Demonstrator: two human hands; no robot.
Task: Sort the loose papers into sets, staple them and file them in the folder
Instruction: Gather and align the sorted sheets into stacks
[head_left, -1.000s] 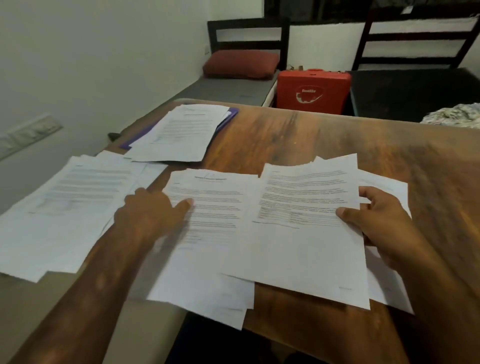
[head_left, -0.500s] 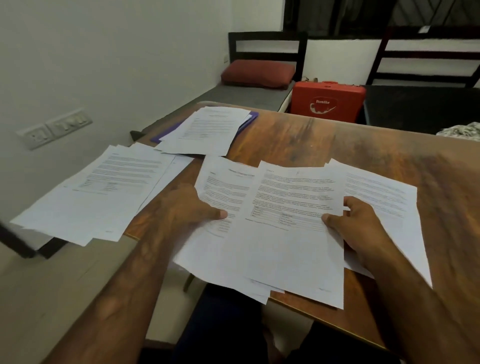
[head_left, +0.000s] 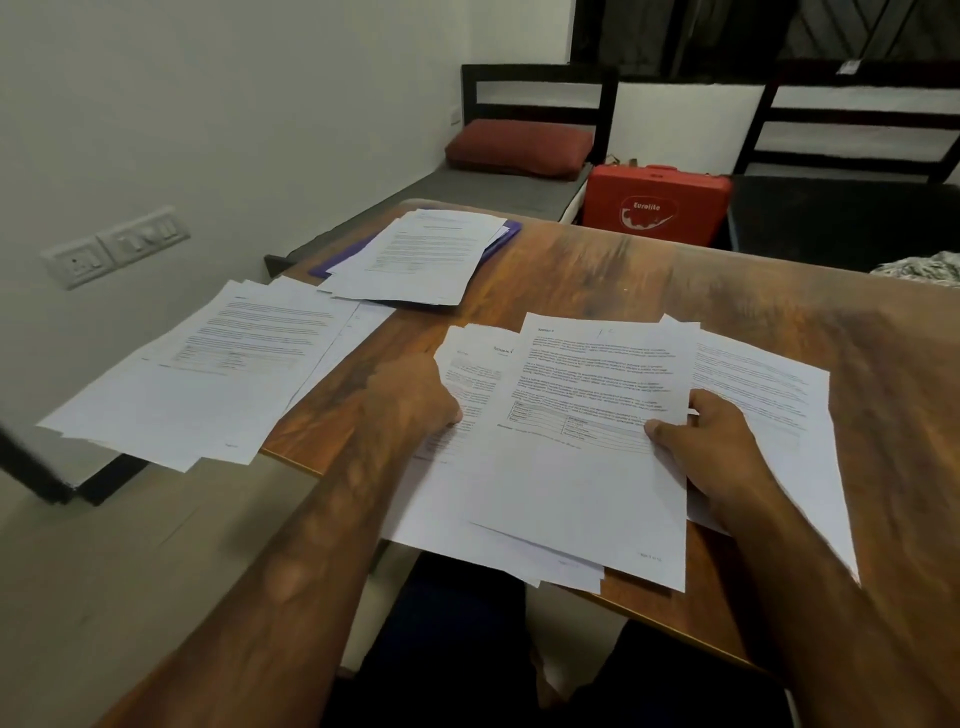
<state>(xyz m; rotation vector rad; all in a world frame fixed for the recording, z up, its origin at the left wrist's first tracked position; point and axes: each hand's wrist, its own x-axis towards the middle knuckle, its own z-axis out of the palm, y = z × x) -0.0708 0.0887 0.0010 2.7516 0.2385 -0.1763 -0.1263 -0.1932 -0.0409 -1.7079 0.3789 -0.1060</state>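
Left hand (head_left: 415, 400): lay at the left edge of the near stack (head_left: 457, 499), thumb pressed on the printed face. The fingers were hidden behind the knuckles, so it probably gripped the sheets rather than merely resting on them.
Right hand (head_left: 698, 447): pinched the right edge of the top sheet (head_left: 587, 467), thumb on top and fingers curled beneath.
Top sheet: a printed page with a small table in its text, lying over the near stack and overlapping it to the right.
Near stack: fanned loosely at the front of the tabletop (head_left: 675, 291), with its lower corners hanging past the near edge.
Right sheet (head_left: 769, 395): lay flat under the right hand and the top sheet, reaching furthest right.
Left pile (head_left: 208, 364): a loose spread of pages at the left side, jutting well past the tabletop's edge.
Far pile (head_left: 421, 254): rested on the folder (head_left: 508, 236), well apart from both hands.
Folder: purple, at the far left corner, mostly covered, with only its edges showing.
Beyond the tabletop: a red case (head_left: 654, 208) stood between two dark seats, and a red cushion (head_left: 519, 148) lay on the left one.
Wall: a switch plate (head_left: 114, 252) sat at the left.
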